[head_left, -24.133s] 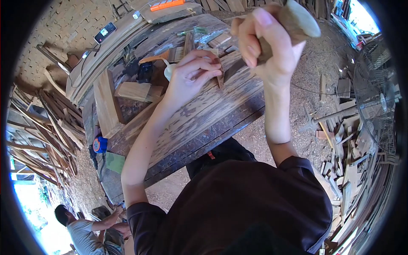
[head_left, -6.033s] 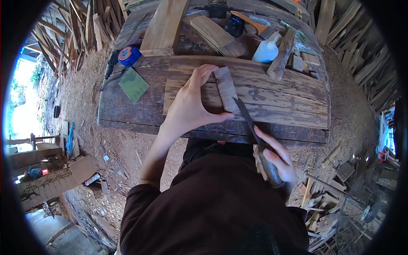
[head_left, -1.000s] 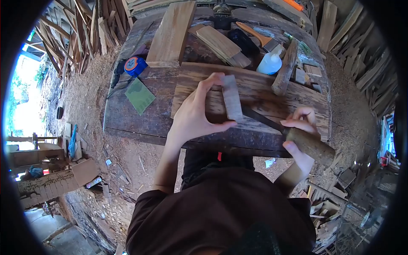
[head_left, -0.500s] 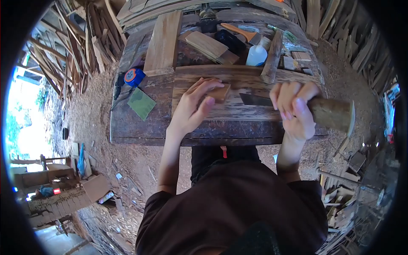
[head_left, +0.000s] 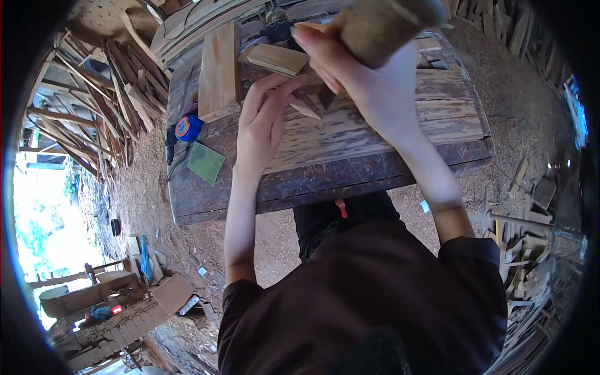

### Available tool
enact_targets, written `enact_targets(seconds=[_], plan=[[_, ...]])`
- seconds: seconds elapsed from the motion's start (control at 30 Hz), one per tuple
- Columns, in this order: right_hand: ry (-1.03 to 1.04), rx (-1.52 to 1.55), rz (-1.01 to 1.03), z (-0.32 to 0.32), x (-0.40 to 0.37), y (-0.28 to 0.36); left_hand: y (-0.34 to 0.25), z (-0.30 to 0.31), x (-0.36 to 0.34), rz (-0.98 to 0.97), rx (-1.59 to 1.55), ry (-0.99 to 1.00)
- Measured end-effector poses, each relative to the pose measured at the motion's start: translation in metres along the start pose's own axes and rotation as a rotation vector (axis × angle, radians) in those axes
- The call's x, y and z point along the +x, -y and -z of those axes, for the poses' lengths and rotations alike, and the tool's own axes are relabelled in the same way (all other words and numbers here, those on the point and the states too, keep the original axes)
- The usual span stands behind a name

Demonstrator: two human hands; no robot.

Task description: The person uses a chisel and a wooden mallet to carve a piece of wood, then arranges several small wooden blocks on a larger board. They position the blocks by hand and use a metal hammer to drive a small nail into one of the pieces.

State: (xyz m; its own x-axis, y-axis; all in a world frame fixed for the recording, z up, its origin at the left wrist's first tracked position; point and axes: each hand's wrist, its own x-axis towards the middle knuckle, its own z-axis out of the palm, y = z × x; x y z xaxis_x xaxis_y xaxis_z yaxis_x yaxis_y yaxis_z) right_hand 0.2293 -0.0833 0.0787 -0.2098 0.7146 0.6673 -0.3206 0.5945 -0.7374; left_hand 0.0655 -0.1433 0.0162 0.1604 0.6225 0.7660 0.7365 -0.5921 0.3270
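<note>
My left hand pinches a small wooden piece, holding it over the streaked board on the workbench. One end of the piece comes to a slanted point. My right hand is wrapped round a knife with a thick, round wooden handle, raised toward the camera. Its dark blade points down beside the pointed end of the piece. Where the edge meets the wood is partly hidden by my right fingers.
A blue tape measure and a green square sheet lie at the bench's left. Behind my left hand are a wide plank and a shorter pale board. Scrap wood is stacked beyond the bench.
My right hand has swung left and up with the knife, its handle now upright. My left hand has moved farther back with the wooden piece, now tilted. The view has turned slightly.
</note>
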Motion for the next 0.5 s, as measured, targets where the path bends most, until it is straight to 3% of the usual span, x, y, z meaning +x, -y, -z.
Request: enact_targets(seconds=[0.07, 0.13, 0.2, 0.3, 0.43, 0.5], plan=[[-0.132, 0.055, 0.161, -0.008, 0.008, -0.001, 0.001, -0.002, 0.002, -0.039, 0.023, -0.028], [-0.057, -0.042, 0.145, -0.012, 0.005, 0.011, 0.007, 0.0, 0.002, -0.103, 0.035, -0.005], [-0.144, -0.131, 0.118, -0.021, 0.002, 0.015, 0.009, -0.003, -0.001, -0.058, -0.012, -0.026], [-0.086, -0.062, 0.008, -0.014, 0.004, 0.002, 0.01, -0.003, -0.005, -0.061, -0.06, -0.052], [-0.058, -0.059, 0.145, -0.013, 0.01, 0.02, 0.006, -0.004, -0.01, -0.033, -0.081, -0.032], [-0.156, -0.081, 0.141, -0.02, 0.01, 0.012, 0.011, -0.006, -0.011, -0.049, -0.059, -0.049]])
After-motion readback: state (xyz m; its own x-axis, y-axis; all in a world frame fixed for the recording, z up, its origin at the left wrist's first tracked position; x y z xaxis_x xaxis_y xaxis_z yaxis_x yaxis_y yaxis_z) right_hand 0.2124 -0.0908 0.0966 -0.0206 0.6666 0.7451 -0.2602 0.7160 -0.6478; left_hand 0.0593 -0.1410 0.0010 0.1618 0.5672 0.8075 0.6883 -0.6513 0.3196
